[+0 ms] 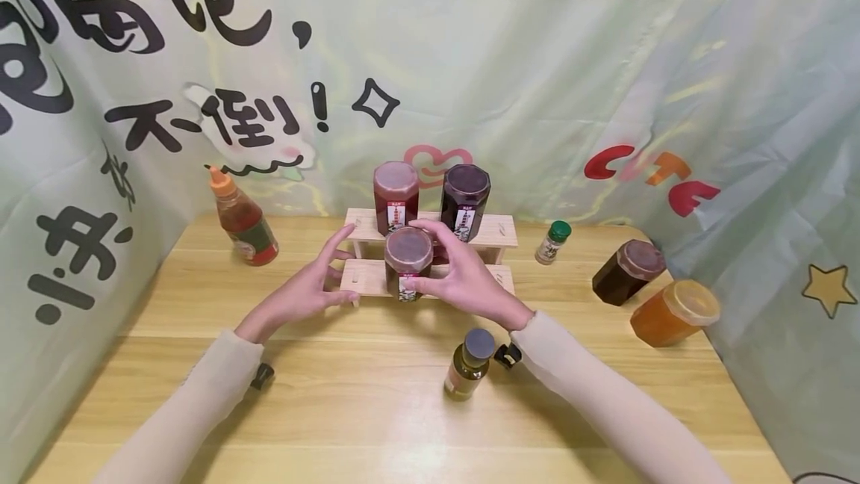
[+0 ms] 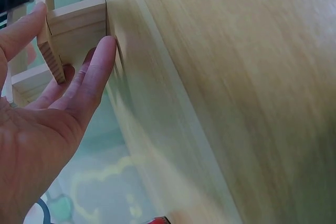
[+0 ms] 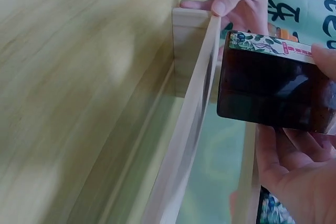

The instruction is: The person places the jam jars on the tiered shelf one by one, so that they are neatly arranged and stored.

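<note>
Balance deserves the most care, with a dark octagonal glass jar [image 1: 399,266], labelled and flat-lidded, upright at the lower tier of a two-tier pale wooden rack [image 1: 366,278]. The right hand [image 1: 470,278] grips this jar, thumb on the near side and fingers farther round; I cannot tell whether its base touches the plank, but the head view shows it overlapping the near edge, so easing it farther back before letting go looks wise. The left hand [image 1: 305,290] grasps nothing: its fingers spread about the rack's left end, thumb touching the near corner, a sensible brace against tipping or sliding if pressed only lightly. On the upper tier, just beyond, stand a red octagonal glass jar [image 1: 395,199] and a dark purple octagonal glass jar [image 1: 465,202]; the right fingers should withdraw slowly to avoid nudging them. Nearer, on the worktop [image 1: 349,409], a brown glass bottle with a dark grey cap [image 1: 466,366] stands just left of the beige right sleeve [image 1: 571,364], which could knock it during a careless retreat.
</note>
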`<state>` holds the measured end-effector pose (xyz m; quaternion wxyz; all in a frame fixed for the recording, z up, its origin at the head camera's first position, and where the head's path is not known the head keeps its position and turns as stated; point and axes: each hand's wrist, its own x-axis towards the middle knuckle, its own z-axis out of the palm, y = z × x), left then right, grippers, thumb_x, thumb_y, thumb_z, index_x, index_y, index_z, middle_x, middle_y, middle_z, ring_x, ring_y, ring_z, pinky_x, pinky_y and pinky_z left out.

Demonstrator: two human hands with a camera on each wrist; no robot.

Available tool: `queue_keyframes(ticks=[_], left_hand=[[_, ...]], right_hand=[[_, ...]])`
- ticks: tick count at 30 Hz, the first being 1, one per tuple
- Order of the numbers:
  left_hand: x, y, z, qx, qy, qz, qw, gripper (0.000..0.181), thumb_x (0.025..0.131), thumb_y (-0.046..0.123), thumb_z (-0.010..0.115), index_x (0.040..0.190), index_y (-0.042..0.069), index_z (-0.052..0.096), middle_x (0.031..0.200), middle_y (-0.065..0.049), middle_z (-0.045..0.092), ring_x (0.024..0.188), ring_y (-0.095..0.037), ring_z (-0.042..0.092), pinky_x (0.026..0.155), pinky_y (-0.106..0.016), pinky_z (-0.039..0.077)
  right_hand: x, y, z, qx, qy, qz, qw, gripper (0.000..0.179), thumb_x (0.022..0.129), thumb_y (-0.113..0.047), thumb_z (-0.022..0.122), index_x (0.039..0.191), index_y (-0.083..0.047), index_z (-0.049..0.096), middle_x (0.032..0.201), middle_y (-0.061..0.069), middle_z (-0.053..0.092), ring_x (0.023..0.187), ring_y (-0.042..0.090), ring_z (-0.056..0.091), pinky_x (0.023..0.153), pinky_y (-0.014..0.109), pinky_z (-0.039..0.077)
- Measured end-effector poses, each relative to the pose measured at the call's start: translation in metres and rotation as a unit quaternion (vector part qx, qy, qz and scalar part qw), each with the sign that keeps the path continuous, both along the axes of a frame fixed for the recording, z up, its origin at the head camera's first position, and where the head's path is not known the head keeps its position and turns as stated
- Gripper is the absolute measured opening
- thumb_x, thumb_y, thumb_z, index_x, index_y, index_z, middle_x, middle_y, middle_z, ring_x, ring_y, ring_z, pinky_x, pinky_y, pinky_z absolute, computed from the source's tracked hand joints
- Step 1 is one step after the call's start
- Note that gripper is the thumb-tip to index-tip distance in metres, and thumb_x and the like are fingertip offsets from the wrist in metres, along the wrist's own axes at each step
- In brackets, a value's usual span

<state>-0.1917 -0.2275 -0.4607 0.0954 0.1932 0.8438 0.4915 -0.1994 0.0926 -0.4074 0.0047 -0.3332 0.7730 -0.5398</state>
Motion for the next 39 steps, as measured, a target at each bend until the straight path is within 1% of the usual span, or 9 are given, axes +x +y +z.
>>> queue_keyframes(ticks=[4, 10, 16, 19, 23, 26, 31, 36, 39], left_hand=[[-0.001, 0.001, 0.000, -0.001, 0.000, 0.000, 1.0000, 0.124, 0.094, 0.004, 0.088, 0.174, 0.048, 0.004, 0.157, -0.026, 0.046, 0.126, -0.048, 0.065, 0.095, -0.057, 0.061], [0.000, 0.001, 0.001, -0.008, 0.010, -0.003, 0.9999, 0.122, 0.094, 0.007, 0.088, 0.175, 0.045, 0.004, 0.157, -0.029, 0.046, 0.126, -0.051, 0.064, 0.094, -0.060, 0.061], [0.000, 0.001, 0.001, -0.006, 0.014, -0.005, 0.9999, 0.121, 0.095, 0.008, 0.087, 0.175, 0.043, 0.004, 0.157, -0.029, 0.046, 0.126, -0.052, 0.063, 0.095, -0.063, 0.059], [0.000, 0.001, 0.002, -0.005, 0.014, -0.008, 0.9999, 0.121, 0.095, 0.008, 0.087, 0.175, 0.043, 0.004, 0.157, -0.029, 0.046, 0.125, -0.052, 0.063, 0.096, -0.063, 0.059], [-0.001, 0.001, 0.001, -0.010, 0.020, -0.010, 0.9997, 0.120, 0.095, 0.008, 0.087, 0.176, 0.041, 0.004, 0.156, -0.029, 0.047, 0.124, -0.051, 0.064, 0.097, -0.062, 0.059], [-0.001, -0.001, 0.000, -0.012, 0.025, -0.010, 0.9996, 0.120, 0.096, 0.009, 0.087, 0.176, 0.040, 0.003, 0.157, -0.029, 0.047, 0.124, -0.051, 0.064, 0.097, -0.062, 0.059], [-0.002, -0.002, 0.000, -0.012, 0.029, -0.009, 0.9995, 0.120, 0.095, 0.010, 0.087, 0.176, 0.040, 0.004, 0.157, -0.028, 0.048, 0.124, -0.051, 0.064, 0.098, -0.063, 0.058], [-0.002, -0.001, 0.000, -0.014, 0.028, -0.010, 0.9995, 0.119, 0.095, 0.011, 0.088, 0.176, 0.040, 0.004, 0.157, -0.029, 0.047, 0.123, -0.051, 0.064, 0.097, -0.063, 0.059], [-0.002, -0.001, -0.001, -0.014, 0.027, -0.009, 0.9995, 0.119, 0.095, 0.012, 0.088, 0.176, 0.040, 0.004, 0.157, -0.029, 0.047, 0.123, -0.050, 0.065, 0.096, -0.063, 0.059]], right_hand=[[-0.003, -0.007, -0.002, 0.010, -0.001, 0.001, 1.0000, 0.089, 0.085, -0.015, 0.098, 0.160, -0.022, 0.049, 0.143, 0.000, 0.063, 0.119, 0.018, 0.069, 0.103, 0.039, 0.058], [-0.005, -0.015, -0.004, 0.014, -0.008, 0.004, 0.9999, 0.088, 0.086, -0.014, 0.097, 0.160, -0.023, 0.049, 0.144, 0.001, 0.063, 0.121, 0.020, 0.068, 0.103, 0.040, 0.057], [-0.006, -0.024, -0.003, 0.038, 0.003, -0.001, 0.9993, 0.088, 0.087, -0.018, 0.097, 0.161, -0.021, 0.049, 0.145, 0.001, 0.061, 0.122, 0.018, 0.066, 0.104, 0.039, 0.056], [-0.007, -0.027, -0.002, 0.061, 0.011, -0.010, 0.9980, 0.088, 0.088, -0.023, 0.097, 0.161, -0.021, 0.048, 0.146, 0.000, 0.062, 0.124, 0.016, 0.065, 0.106, 0.038, 0.054], [-0.010, -0.030, 0.000, 0.116, 0.049, -0.027, 0.9917, 0.090, 0.088, -0.037, 0.096, 0.162, -0.024, 0.047, 0.146, 0.000, 0.062, 0.128, 0.014, 0.062, 0.109, 0.039, 0.052], [-0.012, -0.032, 0.001, 0.143, 0.080, -0.032, 0.9860, 0.092, 0.088, -0.043, 0.095, 0.164, -0.025, 0.047, 0.146, 0.001, 0.062, 0.130, 0.015, 0.060, 0.109, 0.040, 0.052], [-0.014, -0.035, 0.001, 0.152, 0.103, -0.030, 0.9826, 0.092, 0.089, -0.044, 0.094, 0.165, -0.026, 0.045, 0.142, 0.002, 0.064, 0.126, 0.015, 0.062, 0.105, 0.038, 0.054], [-0.015, -0.037, -0.001, 0.162, 0.140, -0.035, 0.9762, 0.093, 0.089, -0.045, 0.093, 0.166, -0.026, 0.044, 0.138, 0.006, 0.067, 0.120, 0.017, 0.064, 0.100, 0.038, 0.056], [-0.015, -0.037, -0.001, 0.167, 0.147, -0.039, 0.9741, 0.093, 0.089, -0.046, 0.093, 0.166, -0.025, 0.045, 0.136, 0.007, 0.068, 0.117, 0.017, 0.064, 0.099, 0.040, 0.056]])
